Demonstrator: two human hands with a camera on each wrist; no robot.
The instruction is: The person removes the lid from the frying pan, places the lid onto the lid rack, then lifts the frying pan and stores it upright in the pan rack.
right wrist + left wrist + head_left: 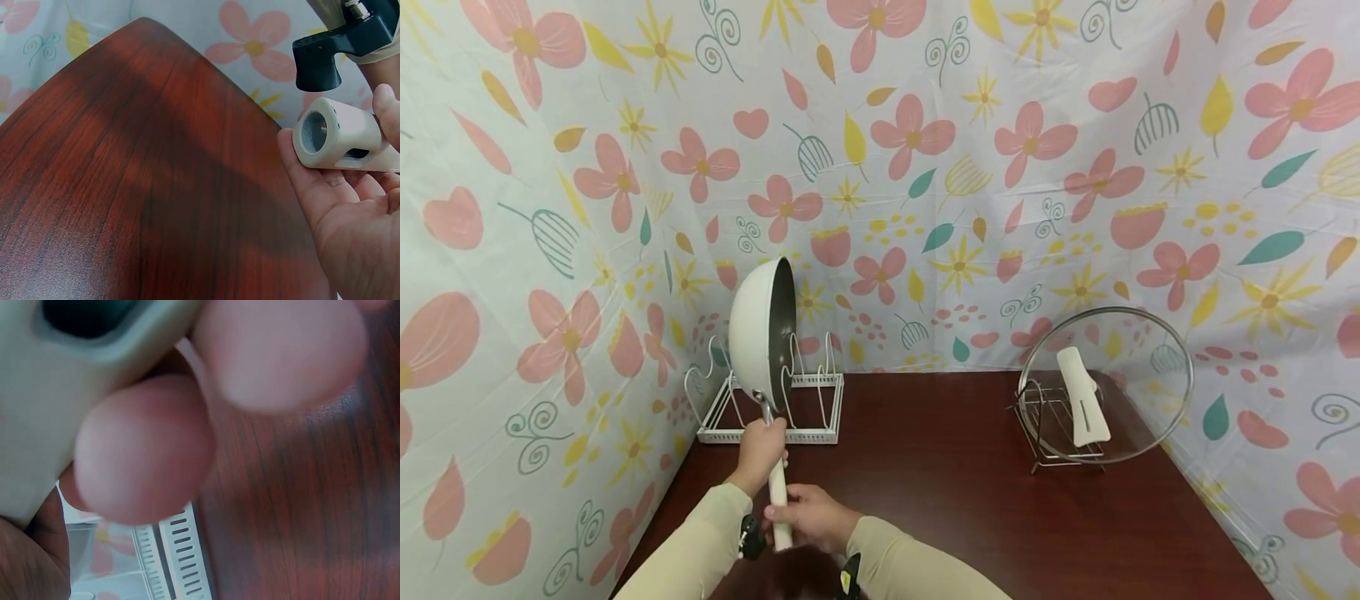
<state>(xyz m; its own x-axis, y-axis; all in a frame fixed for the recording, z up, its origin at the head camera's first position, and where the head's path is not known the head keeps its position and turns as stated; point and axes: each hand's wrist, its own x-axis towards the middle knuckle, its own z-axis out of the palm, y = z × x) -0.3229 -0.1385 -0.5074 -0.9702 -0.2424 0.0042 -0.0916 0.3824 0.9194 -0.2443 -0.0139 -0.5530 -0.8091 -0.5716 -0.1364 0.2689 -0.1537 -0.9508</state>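
A white wok (751,325) with a dark inside is held on its edge, its open side facing right, over the white wire rack (816,435) at the left. My left hand (762,450) grips its pale handle (778,492) close to the metal joint; fingertips (147,450) show large beside the handle in the left wrist view. Lower down, my right hand (816,517) holds the handle's end, with the thumb on it in the head view. The right wrist view shows the hollow handle end (350,134) lying across the fingers of my right hand (356,231).
On the right, a glass lid (1138,392) with a white handle (1082,400) leans in a dark wire stand (1037,429). Both stand on a dark red wooden table (940,467). Flower-patterned cloth (955,208) hangs behind the table and along its sides.
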